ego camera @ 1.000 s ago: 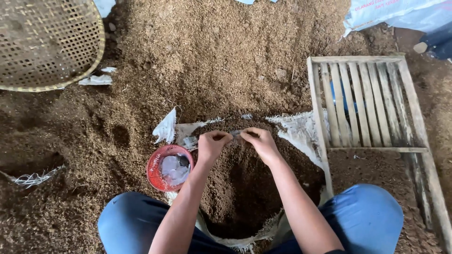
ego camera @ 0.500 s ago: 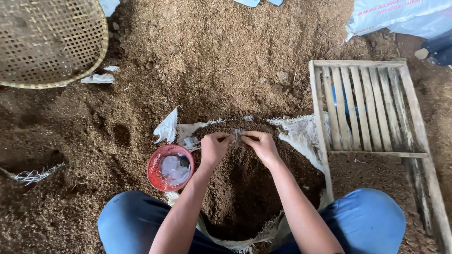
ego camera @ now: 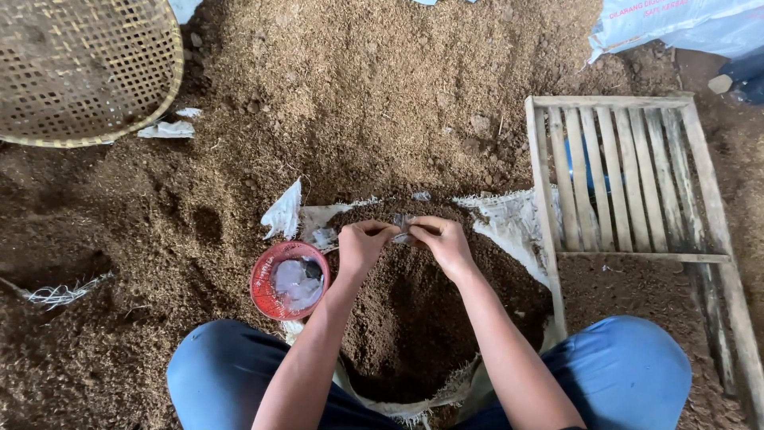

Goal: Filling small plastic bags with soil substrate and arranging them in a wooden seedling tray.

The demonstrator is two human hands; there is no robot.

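My left hand (ego camera: 364,243) and my right hand (ego camera: 440,240) meet over an open white woven sack (ego camera: 509,223) filled with dark brown sawdust-like material. Both hands pinch a small clear plastic piece (ego camera: 402,228) held between their fingertips. A small red basket (ego camera: 288,279) with clear plastic pieces inside sits just left of my left forearm, beside my knee.
A large woven bamboo tray (ego camera: 79,68) lies at the top left. A wooden slatted frame (ego camera: 621,179) rests on the right. Loose brown sawdust covers the ground. White sacks (ego camera: 676,24) lie at the top right, and white scraps (ego camera: 167,129) near the tray.
My two hands have drawn closer together over the sack and now both pinch the small plastic piece. The view has shifted slightly downward.
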